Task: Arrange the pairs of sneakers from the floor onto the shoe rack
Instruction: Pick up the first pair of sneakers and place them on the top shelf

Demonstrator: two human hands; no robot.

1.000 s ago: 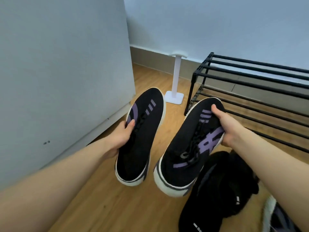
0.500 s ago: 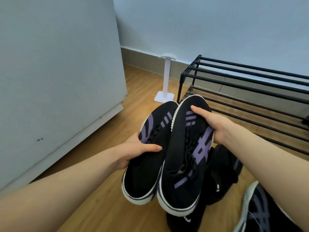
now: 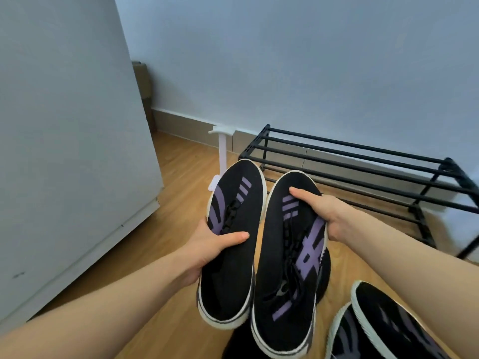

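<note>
I hold a pair of black sneakers with purple stripes and white soles above the wooden floor, toes pointing away from me. My left hand [image 3: 210, 244] grips the left sneaker [image 3: 230, 244] from its left side, thumb across the top. My right hand [image 3: 329, 213] grips the right sneaker [image 3: 287, 268] from its right side. The two sneakers sit side by side, nearly touching. The black metal shoe rack [image 3: 363, 161] stands just beyond them against the wall, and its bars carry no shoes.
Another black and purple sneaker pair [image 3: 383, 325] lies on the floor at the lower right, and a black shoe [image 3: 324, 278] lies under the held pair. A white stand [image 3: 223, 151] rises left of the rack. A white cabinet [image 3: 64, 151] fills the left side.
The two sneakers came together from apart, then rose and moved forward toward the rack. My view tilted up, so more of the wall and the whole rack show.
</note>
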